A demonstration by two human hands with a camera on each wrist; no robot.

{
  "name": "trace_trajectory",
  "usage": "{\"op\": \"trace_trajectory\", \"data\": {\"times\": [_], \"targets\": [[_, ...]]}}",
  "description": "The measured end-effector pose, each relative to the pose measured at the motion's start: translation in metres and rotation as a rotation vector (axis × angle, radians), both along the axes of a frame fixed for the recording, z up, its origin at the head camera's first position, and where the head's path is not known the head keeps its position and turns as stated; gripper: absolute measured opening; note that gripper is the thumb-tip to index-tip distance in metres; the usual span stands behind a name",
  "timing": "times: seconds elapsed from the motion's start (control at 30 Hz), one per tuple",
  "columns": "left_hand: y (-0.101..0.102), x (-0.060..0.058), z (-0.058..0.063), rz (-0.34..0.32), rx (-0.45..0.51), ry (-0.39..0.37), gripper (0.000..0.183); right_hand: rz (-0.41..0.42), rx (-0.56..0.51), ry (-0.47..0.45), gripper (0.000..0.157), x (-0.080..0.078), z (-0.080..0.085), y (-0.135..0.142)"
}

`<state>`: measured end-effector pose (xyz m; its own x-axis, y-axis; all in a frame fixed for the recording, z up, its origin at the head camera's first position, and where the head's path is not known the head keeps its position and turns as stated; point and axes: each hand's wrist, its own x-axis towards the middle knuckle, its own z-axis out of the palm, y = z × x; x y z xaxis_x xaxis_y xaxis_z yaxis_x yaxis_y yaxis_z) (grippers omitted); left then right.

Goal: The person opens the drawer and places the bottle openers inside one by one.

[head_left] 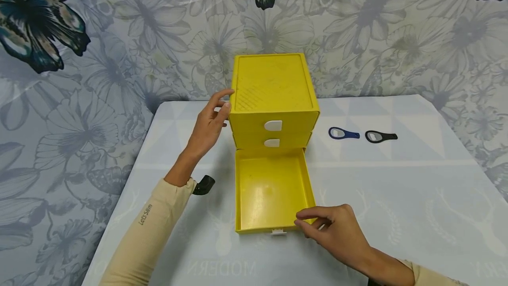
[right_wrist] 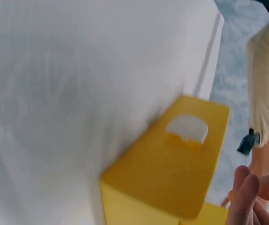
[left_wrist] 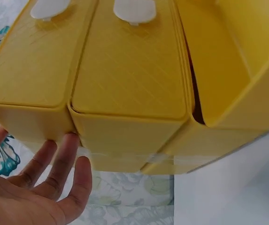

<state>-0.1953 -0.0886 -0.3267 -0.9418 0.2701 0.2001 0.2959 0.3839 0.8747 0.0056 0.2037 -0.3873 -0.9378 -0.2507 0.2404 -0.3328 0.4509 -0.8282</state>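
Observation:
A yellow drawer box (head_left: 274,83) with white pull tabs stands at the back middle of the table. Its two upper drawers are closed, while the bottom drawer (head_left: 266,189) is pulled out toward me with nothing inside. My left hand (head_left: 207,128) rests its fingertips against the box's left side; in the left wrist view its fingers (left_wrist: 61,161) are spread and only slightly bent. Beside the front right corner of the pulled-out drawer is my right hand (head_left: 337,233), fingers loosely bent and holding nothing. The right wrist view shows the drawer's front panel (right_wrist: 162,168) with its white tab.
Right of the box lie two small handled tools with oval heads, one blue (head_left: 343,133) and one black (head_left: 381,137). The white patterned table (head_left: 397,189) meets a flowered wall covering (head_left: 158,34) behind. A black wrist device (head_left: 204,185) sits at my left cuff.

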Motion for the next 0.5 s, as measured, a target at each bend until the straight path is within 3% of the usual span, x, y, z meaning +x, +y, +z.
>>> {"op": "trace_trajectory", "data": {"times": [0.23,0.5], "targets": [[0.0,-0.002,0.0,0.001,0.001,-0.035,0.043,-0.09,0.062,0.088,0.015,-0.016,0.007,0.011],[0.0,-0.002,0.0,-0.005,0.003,-0.017,0.042,-0.146,0.21,0.083,0.016,-0.052,0.008,0.042]]}}
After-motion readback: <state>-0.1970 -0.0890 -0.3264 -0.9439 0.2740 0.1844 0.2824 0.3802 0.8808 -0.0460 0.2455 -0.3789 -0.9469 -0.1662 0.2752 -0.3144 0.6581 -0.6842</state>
